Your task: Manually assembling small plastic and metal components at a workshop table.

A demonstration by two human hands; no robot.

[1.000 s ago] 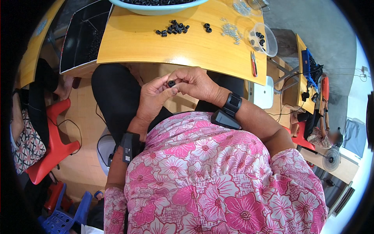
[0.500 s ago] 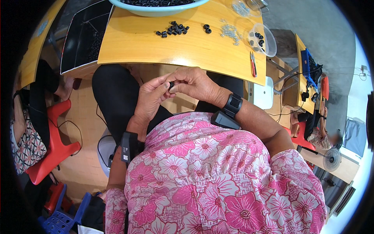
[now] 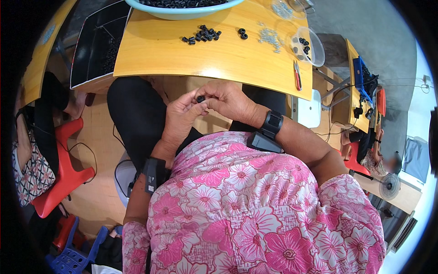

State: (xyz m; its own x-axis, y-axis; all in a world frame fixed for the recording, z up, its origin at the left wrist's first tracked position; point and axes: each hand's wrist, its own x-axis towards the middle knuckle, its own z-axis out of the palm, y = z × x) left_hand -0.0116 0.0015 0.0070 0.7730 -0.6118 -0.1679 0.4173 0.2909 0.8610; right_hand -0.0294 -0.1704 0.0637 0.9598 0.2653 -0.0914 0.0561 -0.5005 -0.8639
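1. Between the left hand [image 3: 179, 114] and the right hand [image 3: 232, 101], a small black part [image 3: 200, 98] is held at the fingertips, short of the table [image 3: 255, 64] and over the gap between the dark-trousered legs [image 3: 131, 106].
2. Both hands are closed to a narrow pinch; whether a second piece is hidden in the fingers cannot be told.
3. The part could be dropped if one pinch were loosened before the other was firm. Since no tabletop lies beneath it, it would probably be lost on the floor [image 3: 106, 150] or caught in the clothing.
4. The part could be turned the wrong way without being noticed, as much of it is covered by the fingers.
5. On the table, loose black parts [image 3: 206, 34] are heaped near the basin [image 3: 189, 15], and clear pieces [image 3: 271, 38] are scattered farther right; by a sweeping sleeve or wrist, these could be mixed or knocked away.
6. By the right edge, a clear tub [image 3: 315, 51] is seen with its rim seeming to reach past the tabletop; it could be tipped by a nudge.
7. Near the front right corner, a red-handled tool [image 3: 298, 81] is laid, and could be knocked off by a careless forearm.
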